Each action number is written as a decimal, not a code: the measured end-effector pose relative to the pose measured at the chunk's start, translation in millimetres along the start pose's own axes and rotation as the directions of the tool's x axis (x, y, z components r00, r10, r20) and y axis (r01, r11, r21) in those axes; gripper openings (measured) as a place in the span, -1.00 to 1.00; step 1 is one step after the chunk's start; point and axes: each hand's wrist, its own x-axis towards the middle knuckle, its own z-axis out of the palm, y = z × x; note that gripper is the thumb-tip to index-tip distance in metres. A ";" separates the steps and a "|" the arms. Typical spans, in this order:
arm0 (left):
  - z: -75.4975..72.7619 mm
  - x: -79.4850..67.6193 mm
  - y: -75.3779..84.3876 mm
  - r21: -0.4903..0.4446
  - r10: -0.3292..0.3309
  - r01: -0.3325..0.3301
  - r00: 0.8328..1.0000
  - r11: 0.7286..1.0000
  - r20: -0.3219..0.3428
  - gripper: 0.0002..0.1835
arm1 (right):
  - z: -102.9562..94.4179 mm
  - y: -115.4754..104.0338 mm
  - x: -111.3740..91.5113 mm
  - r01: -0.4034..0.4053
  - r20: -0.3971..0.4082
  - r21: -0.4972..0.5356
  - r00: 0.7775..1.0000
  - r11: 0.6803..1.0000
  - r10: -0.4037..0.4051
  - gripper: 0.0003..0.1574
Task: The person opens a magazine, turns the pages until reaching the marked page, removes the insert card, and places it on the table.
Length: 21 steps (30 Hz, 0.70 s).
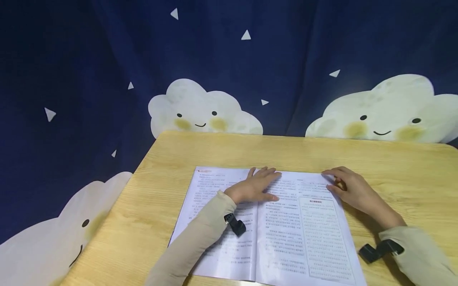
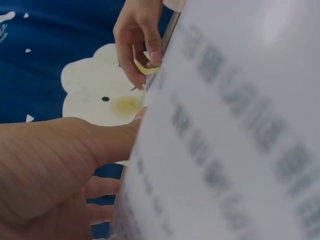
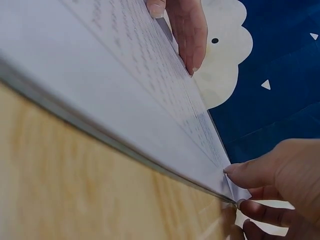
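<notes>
An open magazine (image 1: 282,242) with printed pages lies on the wooden table, its text upside down in the head view. My left hand (image 1: 255,186) rests over the top of the pages near the centre fold, fingers spread and straight. At the magazine's top right corner is my right hand (image 1: 352,190). In the right wrist view, the thumb and index finger of this right hand (image 3: 272,185) pinch the page corner (image 3: 241,192), which bends up slightly between them. Close by the left thumb, the page (image 2: 210,135) fills much of the left wrist view.
The light wooden table (image 1: 143,222) extends around the magazine on all sides. Behind it hangs a dark blue curtain (image 1: 286,59) with white clouds and small triangles. Each sleeve carries a black wrist device, one at the left (image 1: 235,225) and one at the right (image 1: 381,251).
</notes>
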 end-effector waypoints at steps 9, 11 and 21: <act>0.8 2.3 3.3 0.038 0.033 -0.034 0.999 0.999 0.020 -0.22 | -3.2 -2.6 -4.4 -0.051 0.023 0.000 0.998 0.999 0.051 -0.45; 0.5 1.9 3.1 0.055 0.030 -0.030 1.000 0.998 0.009 -0.20 | -3.3 -3.8 -4.3 -0.054 0.024 -0.009 0.998 0.999 0.054 -0.45; 2.0 -0.6 2.4 0.085 0.012 -0.008 0.999 0.996 -0.053 -0.20 | -2.1 -11.0 -4.0 -0.056 -0.025 -0.116 0.998 0.992 0.054 -0.47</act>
